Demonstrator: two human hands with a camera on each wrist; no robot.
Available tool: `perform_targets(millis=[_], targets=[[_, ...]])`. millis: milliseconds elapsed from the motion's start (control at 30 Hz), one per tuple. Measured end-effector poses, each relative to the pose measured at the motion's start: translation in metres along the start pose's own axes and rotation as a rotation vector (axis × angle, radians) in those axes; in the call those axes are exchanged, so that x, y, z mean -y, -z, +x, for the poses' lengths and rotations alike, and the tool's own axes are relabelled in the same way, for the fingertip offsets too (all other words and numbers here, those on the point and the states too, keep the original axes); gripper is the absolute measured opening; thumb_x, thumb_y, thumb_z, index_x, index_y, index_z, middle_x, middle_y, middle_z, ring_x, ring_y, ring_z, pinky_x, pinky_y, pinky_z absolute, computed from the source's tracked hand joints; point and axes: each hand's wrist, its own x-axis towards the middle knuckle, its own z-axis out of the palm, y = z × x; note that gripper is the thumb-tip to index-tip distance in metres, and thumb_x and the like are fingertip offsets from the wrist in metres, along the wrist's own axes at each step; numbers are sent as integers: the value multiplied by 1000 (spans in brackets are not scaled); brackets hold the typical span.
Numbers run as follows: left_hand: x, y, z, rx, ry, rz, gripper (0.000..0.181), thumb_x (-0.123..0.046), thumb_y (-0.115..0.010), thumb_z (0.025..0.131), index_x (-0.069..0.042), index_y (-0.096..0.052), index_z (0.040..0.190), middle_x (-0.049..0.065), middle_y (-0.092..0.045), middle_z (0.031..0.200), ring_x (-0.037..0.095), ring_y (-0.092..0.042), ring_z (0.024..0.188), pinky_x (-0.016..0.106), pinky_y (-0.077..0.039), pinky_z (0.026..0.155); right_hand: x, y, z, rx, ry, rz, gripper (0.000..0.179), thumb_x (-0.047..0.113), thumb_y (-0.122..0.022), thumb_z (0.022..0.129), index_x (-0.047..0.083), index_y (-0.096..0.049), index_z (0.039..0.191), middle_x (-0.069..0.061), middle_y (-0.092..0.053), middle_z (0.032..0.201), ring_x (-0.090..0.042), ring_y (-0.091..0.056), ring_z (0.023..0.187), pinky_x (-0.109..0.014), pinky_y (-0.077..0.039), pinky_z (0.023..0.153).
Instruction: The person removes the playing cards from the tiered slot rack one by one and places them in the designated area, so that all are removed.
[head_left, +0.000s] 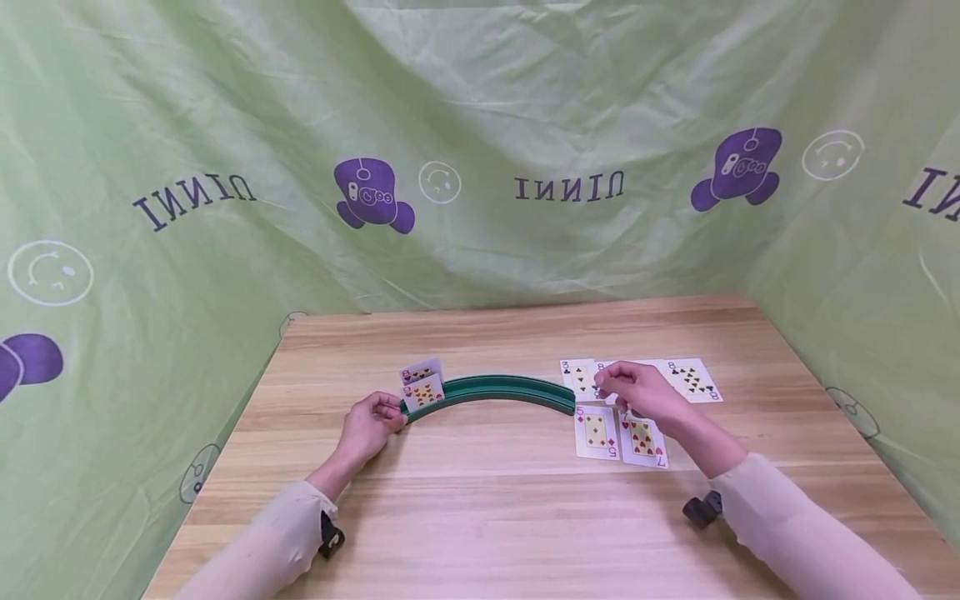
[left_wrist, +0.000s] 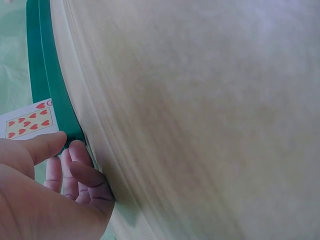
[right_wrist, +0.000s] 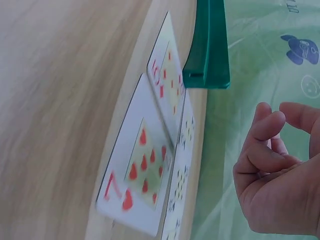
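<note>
A curved green card holder (head_left: 498, 387) lies across the middle of the table. My left hand (head_left: 369, 429) pinches its left end between thumb and fingers, seen also in the left wrist view. Two red heart playing cards (head_left: 423, 393) stand in the holder beside that hand, one behind the other. Over the cards at the right hovers my right hand (head_left: 645, 394), fingers curled, thumb near the index finger, with nothing visible between them. Below it lie a five of diamonds (head_left: 596, 432) and a seven of hearts (right_wrist: 137, 160). Behind are black-suited cards (head_left: 693, 380), partly hidden by the hand.
The wooden table (head_left: 480, 517) runs up to a green curtain (head_left: 480, 100) with purple prints at the back and sides. A black strap device shows at each wrist. The holder's right end nearly meets the laid cards.
</note>
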Motion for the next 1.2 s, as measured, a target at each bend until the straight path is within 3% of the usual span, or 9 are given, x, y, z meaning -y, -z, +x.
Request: perform_targets(millis=[333,967,1200], targets=[[-1,0,0,-4,-5,3,29,1,-73,84,-3,-63,111,11,-64,97,17,-62,84,20,-49,69,16,-21,8,47,52,46,35,25,-57,101,-2,-57,122,-8,-68,99,-11,-52,66,-22,-35,52],[-1,0,0,0,-3,-3,29,1,-73,84,-3,-63,111,10,-65,96,16,-61,81,20,-48,67,51,-68,28,114,121,147,30,22,-60,100,0,-61,120,-24,-67,107,-14,-53,63,-21,-32,47],[0,0,0,-4,-4,-3,29,1,-73,84,-3,-63,111,10,-65,96,16,-61,81,19,-48,67,58,-86,39,125,116,167,27,21,-61,98,2,-63,118,-13,-70,98,-13,-53,62,-21,-32,48]])
